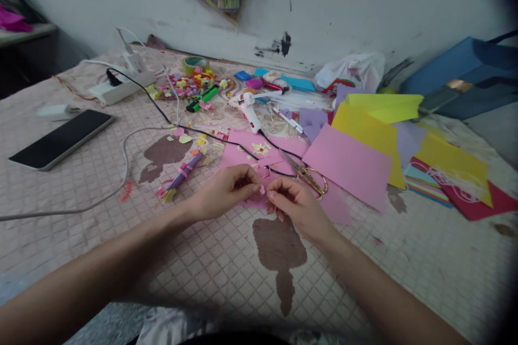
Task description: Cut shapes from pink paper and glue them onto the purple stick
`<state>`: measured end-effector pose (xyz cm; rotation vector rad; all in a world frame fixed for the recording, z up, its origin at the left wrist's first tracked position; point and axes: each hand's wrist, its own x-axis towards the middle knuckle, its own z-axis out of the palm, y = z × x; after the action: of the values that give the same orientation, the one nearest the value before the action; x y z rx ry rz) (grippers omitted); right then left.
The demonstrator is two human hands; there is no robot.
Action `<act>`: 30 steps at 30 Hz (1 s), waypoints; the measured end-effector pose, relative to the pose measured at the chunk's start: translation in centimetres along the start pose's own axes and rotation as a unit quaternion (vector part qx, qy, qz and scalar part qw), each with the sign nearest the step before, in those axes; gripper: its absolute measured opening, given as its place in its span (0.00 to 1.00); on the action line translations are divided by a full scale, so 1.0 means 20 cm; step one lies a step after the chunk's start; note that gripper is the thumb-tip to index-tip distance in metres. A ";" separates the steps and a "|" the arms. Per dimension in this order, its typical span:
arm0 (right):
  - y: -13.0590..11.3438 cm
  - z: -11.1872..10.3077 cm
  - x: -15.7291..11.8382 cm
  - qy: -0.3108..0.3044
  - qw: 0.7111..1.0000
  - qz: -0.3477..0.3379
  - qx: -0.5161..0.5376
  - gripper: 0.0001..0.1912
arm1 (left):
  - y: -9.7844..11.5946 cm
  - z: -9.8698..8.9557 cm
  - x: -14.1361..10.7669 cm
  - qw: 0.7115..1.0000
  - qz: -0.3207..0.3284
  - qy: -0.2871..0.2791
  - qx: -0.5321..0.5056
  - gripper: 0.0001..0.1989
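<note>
Between my fingertips is a small pink paper piece (pixel 262 190), too small for its exact shape to be made out. My left hand (pixel 230 187) pinches it from the left. Close on the other side, my right hand (pixel 294 200) has its thumb and fingers pressed together at the piece's edge; what exactly they grip is hidden. Below both hands lies a pink paper sheet (pixel 234 157) with yellow scraps (pixel 261 148) on it. Gold-handled scissors (pixel 313 180) rest just beyond my right hand. A purple paper roll (pixel 184 171) with pink bands lies left of my left hand.
A white glue gun (pixel 250 112) stands behind the sheet, its black cord crossing the table. Coloured papers (pixel 352 161) are piled at the right. Further left are a phone (pixel 62 137), a power strip (pixel 121 87), a green cutter (pixel 202 98) and several paper flowers (pixel 182 83).
</note>
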<state>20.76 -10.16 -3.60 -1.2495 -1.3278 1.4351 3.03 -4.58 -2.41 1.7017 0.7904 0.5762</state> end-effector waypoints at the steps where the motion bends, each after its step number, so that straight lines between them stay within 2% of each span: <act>1: 0.00 0.00 0.00 0.001 1.000 0.001 -0.005 0.05 | 0.00 0.00 0.00 1.000 -0.001 0.001 -0.001 0.04; 8: 0.00 0.00 0.00 0.002 1.000 -0.005 -0.016 0.05 | 0.00 0.00 0.00 1.000 -0.016 -0.005 -0.023 0.05; 15: 0.02 0.00 0.00 0.002 1.000 0.002 0.001 0.06 | -0.01 -0.01 0.00 0.991 -0.060 -0.057 -0.109 0.08; 22: 0.00 0.00 0.00 0.001 1.000 -0.004 0.009 0.06 | -0.01 -0.02 0.01 0.991 -0.068 -0.041 -0.106 0.09; 30: -0.01 0.01 0.00 0.009 1.000 0.008 -0.024 0.05 | 0.00 0.00 0.00 0.995 -0.046 -0.027 -0.078 0.07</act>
<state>20.58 -10.19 -3.40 -1.3043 -1.3499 1.4084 3.08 -4.56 -2.43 1.5228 0.7606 0.5128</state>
